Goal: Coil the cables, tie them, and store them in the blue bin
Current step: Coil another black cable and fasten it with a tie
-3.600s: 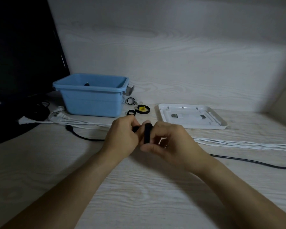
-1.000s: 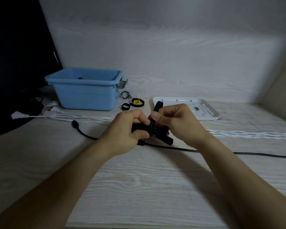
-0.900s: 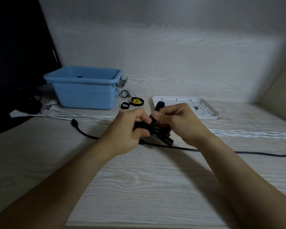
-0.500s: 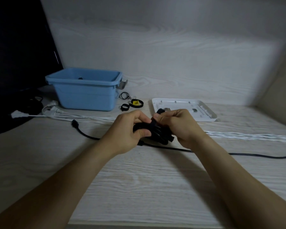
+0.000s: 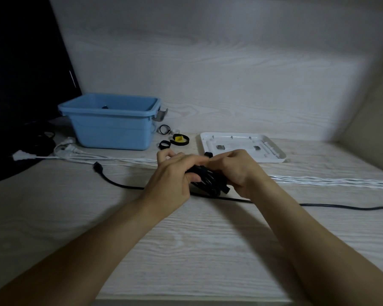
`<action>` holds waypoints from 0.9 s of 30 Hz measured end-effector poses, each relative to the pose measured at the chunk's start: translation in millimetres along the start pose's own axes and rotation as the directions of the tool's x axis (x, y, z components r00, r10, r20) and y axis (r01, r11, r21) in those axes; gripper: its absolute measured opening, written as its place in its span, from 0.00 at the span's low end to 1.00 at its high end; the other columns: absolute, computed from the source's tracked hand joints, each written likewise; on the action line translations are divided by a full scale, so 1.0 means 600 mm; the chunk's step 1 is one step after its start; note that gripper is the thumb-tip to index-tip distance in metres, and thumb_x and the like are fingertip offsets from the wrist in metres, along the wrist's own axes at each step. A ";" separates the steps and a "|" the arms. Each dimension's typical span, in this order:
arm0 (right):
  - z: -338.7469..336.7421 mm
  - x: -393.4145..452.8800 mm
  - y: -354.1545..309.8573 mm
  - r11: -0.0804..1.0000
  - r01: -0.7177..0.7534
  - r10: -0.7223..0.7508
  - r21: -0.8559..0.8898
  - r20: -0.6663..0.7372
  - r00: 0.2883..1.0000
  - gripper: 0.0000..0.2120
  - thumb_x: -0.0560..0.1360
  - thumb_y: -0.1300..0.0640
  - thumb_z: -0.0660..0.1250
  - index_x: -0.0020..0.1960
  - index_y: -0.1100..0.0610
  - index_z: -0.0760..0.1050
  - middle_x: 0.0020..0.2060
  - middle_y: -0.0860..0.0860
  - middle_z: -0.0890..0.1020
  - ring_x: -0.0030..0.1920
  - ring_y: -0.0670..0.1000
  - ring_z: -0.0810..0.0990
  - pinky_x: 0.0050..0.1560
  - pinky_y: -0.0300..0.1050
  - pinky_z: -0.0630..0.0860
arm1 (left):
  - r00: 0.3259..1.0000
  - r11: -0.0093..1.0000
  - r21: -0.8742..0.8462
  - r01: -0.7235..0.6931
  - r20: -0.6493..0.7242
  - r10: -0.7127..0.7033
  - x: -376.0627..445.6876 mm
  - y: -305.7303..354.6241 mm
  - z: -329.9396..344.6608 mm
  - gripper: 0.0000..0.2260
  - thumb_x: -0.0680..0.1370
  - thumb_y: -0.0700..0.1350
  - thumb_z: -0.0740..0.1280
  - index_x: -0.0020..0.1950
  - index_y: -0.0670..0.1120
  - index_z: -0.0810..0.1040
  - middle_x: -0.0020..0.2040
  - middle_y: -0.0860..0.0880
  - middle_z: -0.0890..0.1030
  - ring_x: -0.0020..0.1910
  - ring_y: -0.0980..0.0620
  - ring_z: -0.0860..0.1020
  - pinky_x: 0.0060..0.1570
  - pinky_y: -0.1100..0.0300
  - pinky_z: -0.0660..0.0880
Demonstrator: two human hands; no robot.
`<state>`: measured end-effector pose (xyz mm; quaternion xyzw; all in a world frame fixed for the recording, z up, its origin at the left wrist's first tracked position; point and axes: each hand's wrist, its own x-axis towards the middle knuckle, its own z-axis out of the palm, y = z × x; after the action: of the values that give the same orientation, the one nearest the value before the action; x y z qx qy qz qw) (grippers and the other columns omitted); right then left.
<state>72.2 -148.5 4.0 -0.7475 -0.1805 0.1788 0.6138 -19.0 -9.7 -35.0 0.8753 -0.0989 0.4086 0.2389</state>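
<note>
Both hands meet over the middle of the pale wood-grain tabletop [image 5: 186, 250], working one bundle. Left hand [image 5: 173, 180] curls round the left side of a small coiled black cable [image 5: 208, 182], thumb pressed against the coil, fingers reaching over its top. Right hand [image 5: 232, 168] grips the coil's right side, fingertips pinching at a black strap end [image 5: 208, 154] that pokes up between the two hands. Coil held just above the table surface; how far the strap is wrapped cannot be told, hidden by fingers

Long black cable [image 5: 341, 207] lies loose on the table, running from a plug end [image 5: 96, 167] at left, under the hands, off the right edge. Behind it, bundled white cables [image 5: 329, 181] stretch left to right; a white plug [image 5: 20, 155] lies at the far left end

Light-blue rectangular plastic bin [image 5: 111, 131] stands far left against the back wall, open-topped, a small dark item just visible inside. Right of the bin: a thin black ring [image 5: 164, 129], a small black strap loop [image 5: 163, 144], and a black strap roll with a yellow core [image 5: 180, 139]. Further right, a white plastic tray-like lid [image 5: 241, 149] lies flat, just beyond the hands

Dark monitor [image 5: 20, 74] fills the far left edge
</note>
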 end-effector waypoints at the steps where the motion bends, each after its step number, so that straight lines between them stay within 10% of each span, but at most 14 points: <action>1: -0.002 0.000 0.000 1.000 -0.005 0.005 0.007 0.000 1.000 0.07 0.72 0.69 0.71 0.37 0.60 0.83 0.28 0.52 0.82 0.28 0.47 0.79 0.30 0.36 0.73 | 0.999 0.999 0.012 -0.040 0.001 0.040 0.001 0.000 0.000 0.16 0.70 0.32 0.69 0.56 0.44 0.82 0.45 0.54 0.83 0.46 0.59 0.70 0.56 0.57 0.61; 9: -0.005 0.001 0.006 0.963 0.169 -0.188 0.210 0.075 0.979 0.02 0.76 0.63 0.70 0.46 0.61 0.82 0.37 0.54 0.83 0.39 0.50 0.81 0.44 0.39 0.79 | 1.000 0.995 0.103 -0.018 -0.003 0.018 0.011 -0.010 -0.015 0.14 0.71 0.33 0.64 0.52 0.44 0.82 0.44 0.52 0.82 0.44 0.64 0.63 0.48 0.58 0.57; 15: 0.007 -0.019 -0.006 0.789 0.608 -0.614 -0.084 -0.087 0.784 0.06 0.73 0.61 0.75 0.49 0.56 0.79 0.40 0.51 0.81 0.39 0.48 0.78 0.41 0.41 0.76 | 0.921 0.901 0.193 0.388 -0.059 -0.384 0.015 -0.056 -0.043 0.12 0.80 0.36 0.64 0.62 0.45 0.79 0.52 0.47 0.82 0.52 0.49 0.67 0.50 0.59 0.59; 21: 0.040 -0.030 0.010 0.739 0.619 -0.580 -0.266 0.216 0.785 0.10 0.73 0.58 0.76 0.54 0.56 0.83 0.43 0.48 0.84 0.30 0.44 0.80 0.34 0.37 0.75 | 0.740 0.739 -0.225 0.634 -0.101 -0.665 0.027 -0.045 -0.044 0.09 0.80 0.37 0.64 0.48 0.50 0.80 0.37 0.57 0.81 0.37 0.59 0.80 0.46 0.60 0.78; 27: 0.049 -0.022 0.022 0.697 0.535 -0.516 -0.478 0.183 0.837 0.25 0.74 0.48 0.73 0.69 0.51 0.73 0.60 0.44 0.81 0.37 0.43 0.82 0.48 0.40 0.78 | 0.660 0.643 -0.432 0.633 -0.133 -0.739 0.030 -0.027 -0.034 0.08 0.80 0.36 0.64 0.47 0.48 0.78 0.36 0.53 0.82 0.30 0.65 0.79 0.34 0.69 0.76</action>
<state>46.8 -132.5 -13.5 -0.7965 -0.4375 -0.0452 0.4149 -15.3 14.7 -15.6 0.7165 0.2111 0.3876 0.5402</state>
